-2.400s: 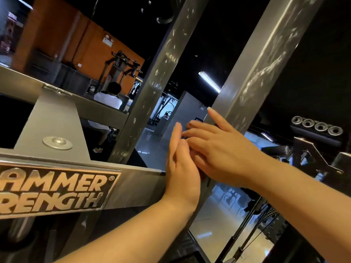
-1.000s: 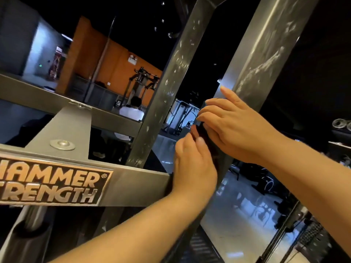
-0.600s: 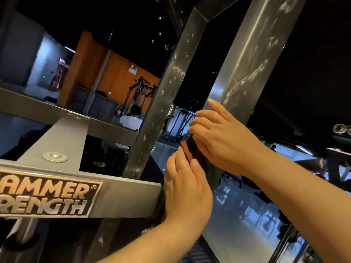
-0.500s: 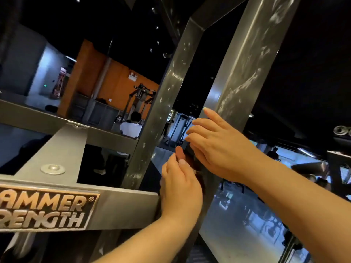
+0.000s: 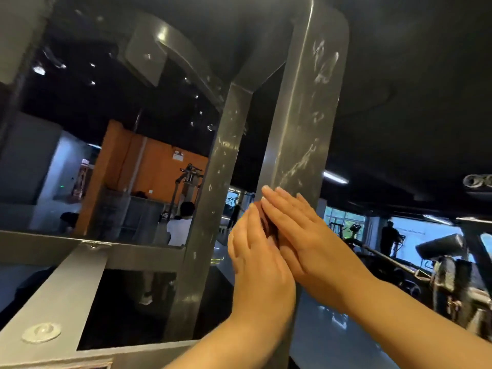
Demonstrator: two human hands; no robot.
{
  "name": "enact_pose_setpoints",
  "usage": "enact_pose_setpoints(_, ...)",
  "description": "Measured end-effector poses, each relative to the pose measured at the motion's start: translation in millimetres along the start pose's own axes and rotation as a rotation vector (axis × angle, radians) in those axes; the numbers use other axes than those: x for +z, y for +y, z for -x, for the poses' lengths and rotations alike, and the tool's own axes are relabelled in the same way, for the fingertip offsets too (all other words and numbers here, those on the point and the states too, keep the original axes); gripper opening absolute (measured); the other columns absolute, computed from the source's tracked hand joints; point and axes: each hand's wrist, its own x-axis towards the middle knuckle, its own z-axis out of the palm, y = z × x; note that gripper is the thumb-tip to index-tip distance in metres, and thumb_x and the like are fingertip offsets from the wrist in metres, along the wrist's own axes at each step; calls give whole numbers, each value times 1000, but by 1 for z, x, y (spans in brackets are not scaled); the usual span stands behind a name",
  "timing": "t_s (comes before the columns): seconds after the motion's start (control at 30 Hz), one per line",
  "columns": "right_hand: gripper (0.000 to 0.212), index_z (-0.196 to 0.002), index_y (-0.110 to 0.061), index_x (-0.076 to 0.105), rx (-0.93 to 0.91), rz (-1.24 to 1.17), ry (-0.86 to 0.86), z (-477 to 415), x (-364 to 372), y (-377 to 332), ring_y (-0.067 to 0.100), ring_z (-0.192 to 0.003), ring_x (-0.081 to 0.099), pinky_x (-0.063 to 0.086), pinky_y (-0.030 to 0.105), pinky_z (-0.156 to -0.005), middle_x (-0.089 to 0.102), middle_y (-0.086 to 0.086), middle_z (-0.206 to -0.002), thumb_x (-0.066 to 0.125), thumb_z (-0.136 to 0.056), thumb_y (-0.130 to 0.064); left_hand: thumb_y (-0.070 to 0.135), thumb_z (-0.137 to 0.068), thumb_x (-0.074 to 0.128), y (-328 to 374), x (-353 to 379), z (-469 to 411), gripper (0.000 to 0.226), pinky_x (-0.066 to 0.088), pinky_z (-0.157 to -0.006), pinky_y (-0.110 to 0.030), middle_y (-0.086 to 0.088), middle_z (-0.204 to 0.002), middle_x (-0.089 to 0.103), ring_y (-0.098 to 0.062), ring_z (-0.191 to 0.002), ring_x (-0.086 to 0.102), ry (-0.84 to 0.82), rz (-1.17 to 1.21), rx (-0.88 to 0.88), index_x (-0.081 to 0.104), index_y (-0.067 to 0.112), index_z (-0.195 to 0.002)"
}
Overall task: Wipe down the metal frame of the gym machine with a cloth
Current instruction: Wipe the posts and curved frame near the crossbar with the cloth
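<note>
I have both hands on the near post [image 5: 298, 134] of the metal frame [image 5: 213, 209], about halfway up it. My right hand [image 5: 306, 235] lies flat on the front face of the post, with its fingers [image 5: 279, 201] stretched out straight and pointing up along it. My left hand [image 5: 258, 262] comes against the left edge of the post, also with straight fingers, so that the two hands meet like a clamp.

The cloth [image 5: 267, 225] is between them. I see only a dark sliver of it where the hands meet, and the rest is hidden under the palms. I judge that flat hands are used because they spread the pressure and keep the cloth on two faces of the post at once.

Above the hands the post carries white smears [image 5: 319, 65], so I think this stretch is not yet wiped and the stroke should go upward. The cloth may slip out if the pressure drops.
</note>
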Motion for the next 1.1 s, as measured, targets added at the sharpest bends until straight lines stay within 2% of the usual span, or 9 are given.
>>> enact_pose_setpoints(0.2,66,-158,-45,21,259,-545,274,1,-6,-7,-8,-152,7,17,34,-127,8,-35,-164,42,-101,-20,35,-108,24,25,-1,-55,59,16,-131,-43,12,-172,1,-11,-159,-2,-42,-169,339,15,31,-165)
enact_pose_setpoints(0.3,59,-157,-42,22,273,-666,326,1,1,-20,-11,-150,12,17,23,-126,14,-40,-161,36,-102,-25,38,-107,31,22,-8,-54,60,6,-128,-20,38,-165,-5,17,-150,-12,-200,84,312,11,39,-163)
enact_pose_setpoints(0.4,59,-156,-48,7,354,-745,325,-13,14,-27,-14,-150,2,10,31,-128,2,-43,-160,28,-102,-39,17,-113,36,27,-16,-61,54,20,-117,-4,44,-162,4,28,-143,4,-283,315,220,20,38,-160)
enact_pose_setpoints(0.5,62,-153,-53,-17,351,-523,369,-36,21,-22,-5,-151,-19,-7,40,-128,-20,-33,-162,19,-103,-48,13,-110,40,43,-20,-78,63,24,-119,-10,49,-157,14,22,-145,17,-368,362,211,21,51,-157)
enact_pose_setpoints(0.6,68,-149,-52,-29,391,-121,324,-57,4,-2,0,-143,-40,-20,41,-124,-41,-23,-157,20,-103,-46,19,-107,44,56,-28,-108,67,43,-109,-11,32,-156,36,13,-138,43,-428,402,195,19,53,-158)
enact_pose_setpoints(0.73,67,-159,-43,-5,246,-132,426,-84,-16,18,0,-151,-25,-1,42,-129,-21,-24,-166,39,-111,-27,7,-110,41,70,-32,-133,66,38,-119,-24,32,-158,34,17,-139,38,-369,302,289,26,52,-155)
enact_pose_setpoints(0.87,51,-152,-51,25,228,-254,605,-83,3,11,7,-155,13,32,43,-123,14,-21,-166,42,-105,-41,-2,-103,50,67,-35,-136,71,38,-117,-18,33,-158,36,14,-142,36,-183,225,399,42,56,-143)
enact_pose_setpoints(0.97,50,-152,-53,20,213,-308,566,-71,14,14,5,-155,10,28,43,-124,8,-27,-165,33,-104,-47,0,-99,52,59,-36,-130,66,38,-118,-21,35,-152,44,12,-141,39,-201,176,454,50,52,-139)
enact_pose_setpoints(1.1,51,-156,-34,32,219,-351,572,-78,-1,41,1,-155,8,25,43,-126,20,-19,-166,35,-106,-30,3,-94,49,73,-34,-147,56,32,-110,-4,33,-149,49,15,-139,39,-142,67,597,61,44,-130)
